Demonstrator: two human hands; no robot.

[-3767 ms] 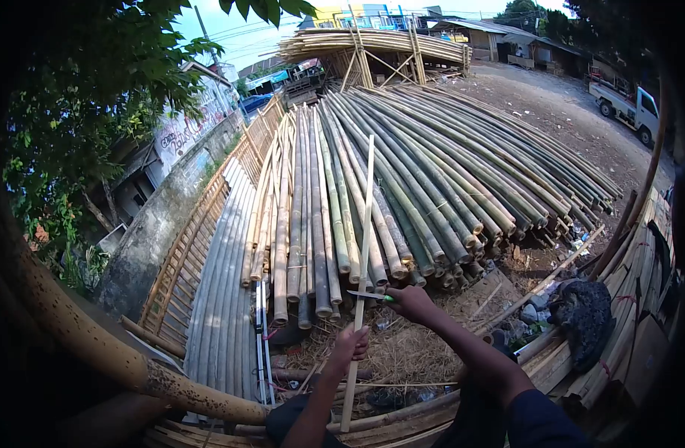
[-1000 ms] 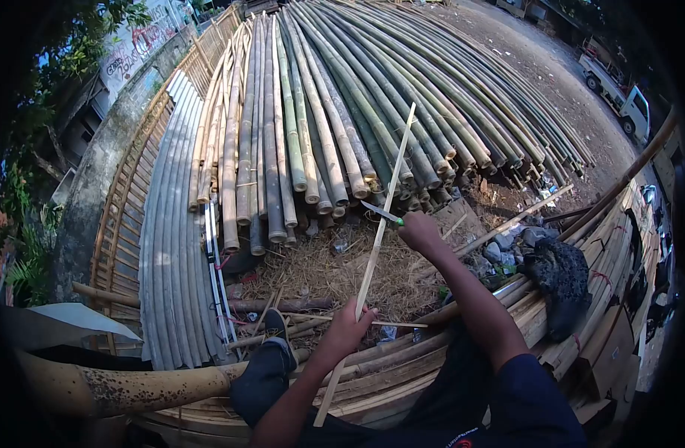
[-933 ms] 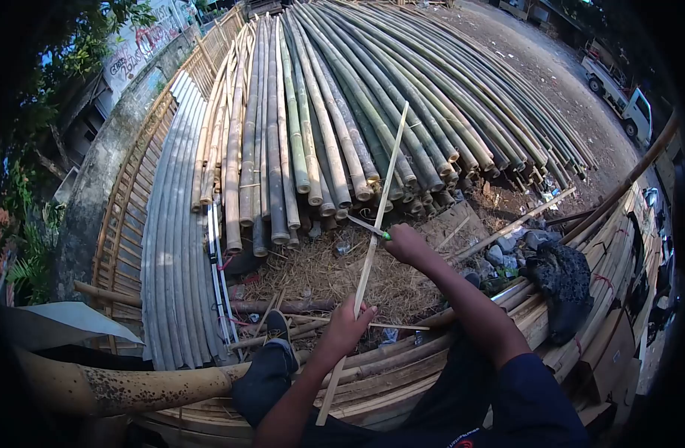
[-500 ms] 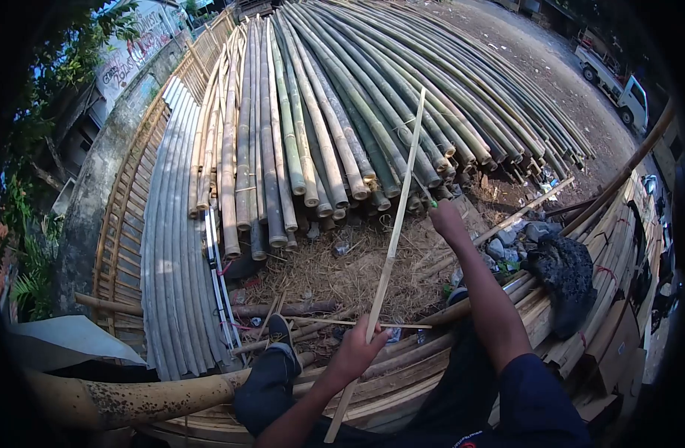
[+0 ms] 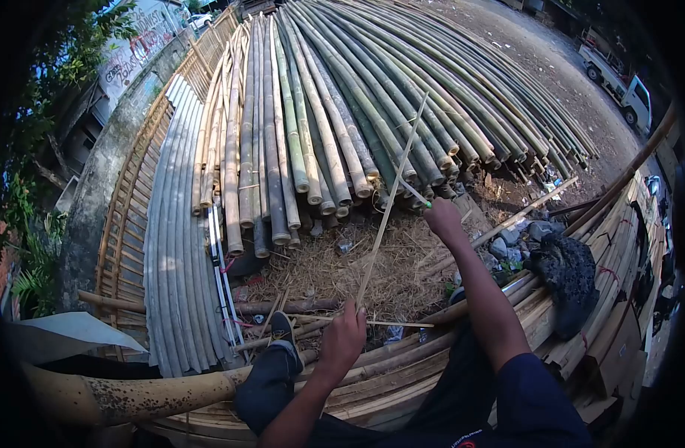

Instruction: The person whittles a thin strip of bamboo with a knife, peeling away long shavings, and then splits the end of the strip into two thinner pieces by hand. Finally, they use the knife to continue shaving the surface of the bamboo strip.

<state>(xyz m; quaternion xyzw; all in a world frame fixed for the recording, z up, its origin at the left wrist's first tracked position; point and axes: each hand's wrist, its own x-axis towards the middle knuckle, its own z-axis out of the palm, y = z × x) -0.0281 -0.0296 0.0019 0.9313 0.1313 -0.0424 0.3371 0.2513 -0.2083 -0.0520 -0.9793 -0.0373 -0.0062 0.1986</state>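
My left hand (image 5: pixel 343 337) is closed around the lower part of a long thin bamboo strip (image 5: pixel 388 213), low in the middle. The strip slants up and to the right, its far end over the bamboo poles. My right hand (image 5: pixel 442 217) grips a knife (image 5: pixel 417 196) by its green handle. The knife's blade points up and left and meets or lies very close to the strip; actual contact is hard to make out.
Bamboo poles (image 5: pixel 335 112) lie in a big pile ahead. Corrugated sheets (image 5: pixel 174 261) and a bamboo ladder-like frame (image 5: pixel 126 231) are at left. A thick bamboo pole (image 5: pixel 156 396) crosses the lower left. Split bamboo (image 5: pixel 536 321), stones and a dark cloth (image 5: pixel 565 276) are at right.
My left hand has turned with the strip, which now shows a narrower side. The knife blade has swung to the left, and my right hand has shifted slightly down and left.
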